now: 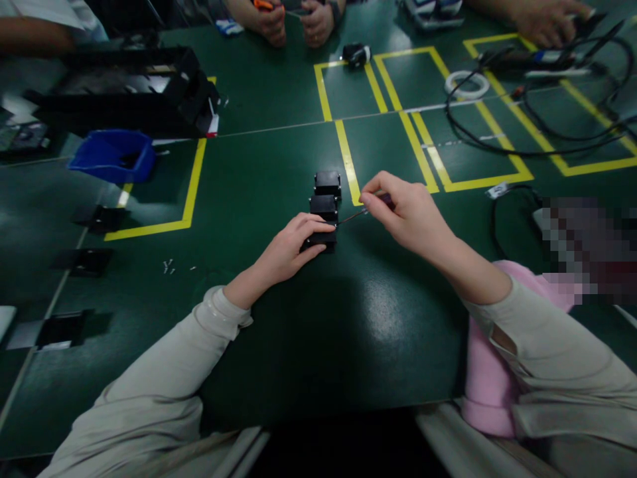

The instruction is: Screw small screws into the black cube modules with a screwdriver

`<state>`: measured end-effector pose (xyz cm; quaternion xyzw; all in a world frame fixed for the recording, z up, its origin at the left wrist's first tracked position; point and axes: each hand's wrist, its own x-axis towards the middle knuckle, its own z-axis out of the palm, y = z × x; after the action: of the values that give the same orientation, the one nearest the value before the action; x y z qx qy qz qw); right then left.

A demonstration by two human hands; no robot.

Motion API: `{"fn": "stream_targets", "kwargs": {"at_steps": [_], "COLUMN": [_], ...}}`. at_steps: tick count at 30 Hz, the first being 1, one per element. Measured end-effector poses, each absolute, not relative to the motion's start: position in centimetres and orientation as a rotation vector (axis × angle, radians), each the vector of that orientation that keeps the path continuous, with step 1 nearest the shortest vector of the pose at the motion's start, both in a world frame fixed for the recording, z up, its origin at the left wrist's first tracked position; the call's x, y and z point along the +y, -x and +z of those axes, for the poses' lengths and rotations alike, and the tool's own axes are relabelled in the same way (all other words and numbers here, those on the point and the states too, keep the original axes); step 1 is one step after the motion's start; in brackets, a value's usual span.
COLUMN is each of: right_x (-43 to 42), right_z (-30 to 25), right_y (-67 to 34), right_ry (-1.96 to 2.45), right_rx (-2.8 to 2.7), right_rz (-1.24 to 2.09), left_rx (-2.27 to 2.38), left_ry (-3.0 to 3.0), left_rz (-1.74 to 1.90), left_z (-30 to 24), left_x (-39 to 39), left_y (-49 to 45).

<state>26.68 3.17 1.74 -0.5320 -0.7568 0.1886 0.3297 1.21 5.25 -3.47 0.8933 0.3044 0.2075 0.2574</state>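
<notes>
Black blocks [324,204] stand in a row, leading away from the person, on the green tabletop [381,358]. The left hand's [286,249] grip is clamped on the nearest block [322,238], thumb on its near side. The right hand's [405,209] grip pinches a thin tool [352,216], its tip near that block's right end.

Table [259,172]: was dark green, with a pale glare toward the near middle.
Tape [196,182]: ran in bright yellow lines, outlining rectangles at far right.
Blocks [323,204]: were all black.
Thin tool [387,199]: had a dark handle, its exact hue unclear.
Bin [99,164]: was strong blue, on the left.
Sleeves [164,372]: were plain pale grey-beige.
Cloth [490,392]: was pink, at near right.
Ring [450,85]: was white, far right.
Cable [497,153]: was black.
Far handle [263,4]: showed orange.
</notes>
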Motion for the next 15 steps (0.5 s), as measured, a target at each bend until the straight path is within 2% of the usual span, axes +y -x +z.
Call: {"fn": "stream_targets", "kwargs": {"at_steps": [15], "right_x": [3.12], "right_z": [1.75], "right_y": [-26.63], "right_ry": [1.354], "right_rx": [-1.998], "right_rz": [0.450], "left_rx": [0.823], "left_ry": [-2.435], "left_rz": [0.577], "left_z": [-3.60], "left_x": [5.30], "left_y": [-1.19]}}
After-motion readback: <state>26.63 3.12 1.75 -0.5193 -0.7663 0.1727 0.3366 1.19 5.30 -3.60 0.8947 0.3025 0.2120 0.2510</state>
